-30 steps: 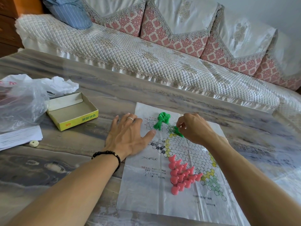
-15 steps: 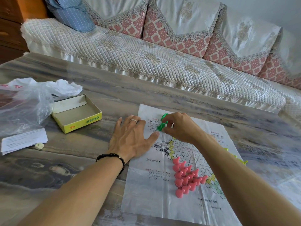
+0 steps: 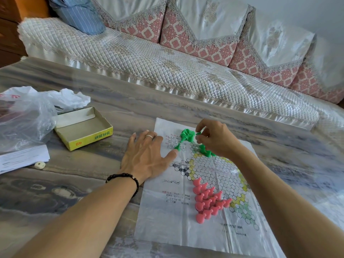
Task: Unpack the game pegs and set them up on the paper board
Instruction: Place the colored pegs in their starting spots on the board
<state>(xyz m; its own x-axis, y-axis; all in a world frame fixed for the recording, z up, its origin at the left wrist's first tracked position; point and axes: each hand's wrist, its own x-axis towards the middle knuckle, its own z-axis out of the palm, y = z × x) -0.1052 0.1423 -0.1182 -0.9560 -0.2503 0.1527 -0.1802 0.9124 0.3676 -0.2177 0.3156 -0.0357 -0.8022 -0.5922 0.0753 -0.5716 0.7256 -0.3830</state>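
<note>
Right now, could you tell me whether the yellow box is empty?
Empty: the yellow box lies open, showing only its bare cardboard floor.

Bare forearms, no sleeves; the left hand point(image 3: 145, 157) wears a silver ring point(image 3: 149, 136) (black beaded bracelet point(image 3: 123, 178) at the wrist).

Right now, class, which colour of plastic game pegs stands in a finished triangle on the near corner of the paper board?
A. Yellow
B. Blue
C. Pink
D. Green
C: the pink plastic pegs stand packed in a triangle at the near point of the printed paper board, while the green plastic pegs lie in a loose pile at the far end, by the right hand.
</note>
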